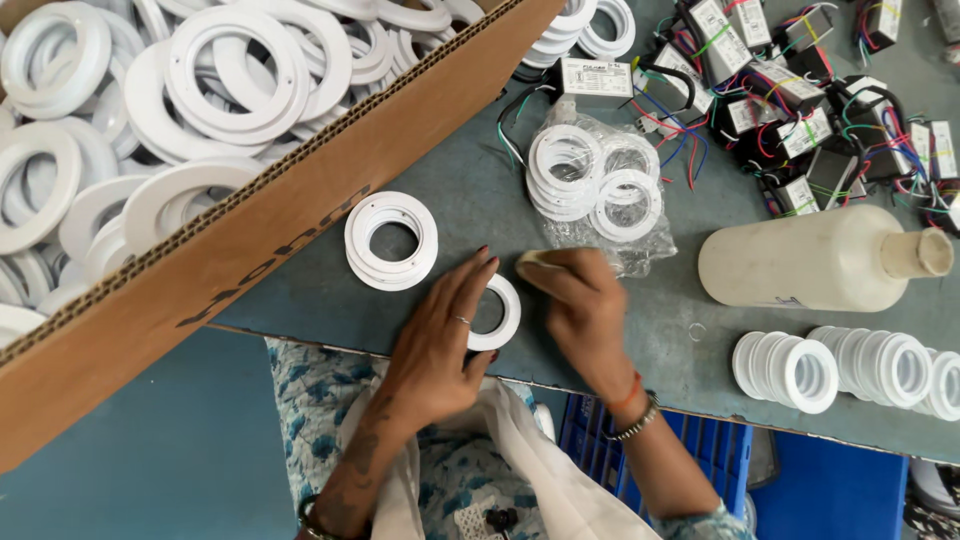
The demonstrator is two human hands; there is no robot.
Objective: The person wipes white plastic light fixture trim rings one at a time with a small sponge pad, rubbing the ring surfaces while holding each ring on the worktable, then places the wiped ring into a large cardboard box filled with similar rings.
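white ring [497, 313] is pinned flat by the open left hand [440, 340]; a cloth [540, 262] is gripped by the right hand [580, 305]; the ring could be slid off the table [470, 200] edge by a hard wipe.

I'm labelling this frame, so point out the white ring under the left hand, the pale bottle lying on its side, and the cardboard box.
white ring [505, 312], head view, on its bare right rim.
pale bottle [800, 260], head view, mid-body.
cardboard box [300, 215], head view, on its outer side wall.

Left hand [440, 335] flat on white ring [497, 312] on bench [480, 215]. Right hand [580, 300] presses pale cloth [535, 262] just beside ring. Ring stack [391, 240] near; carton [300, 200] of rings left; bottle [820, 258] lying right.
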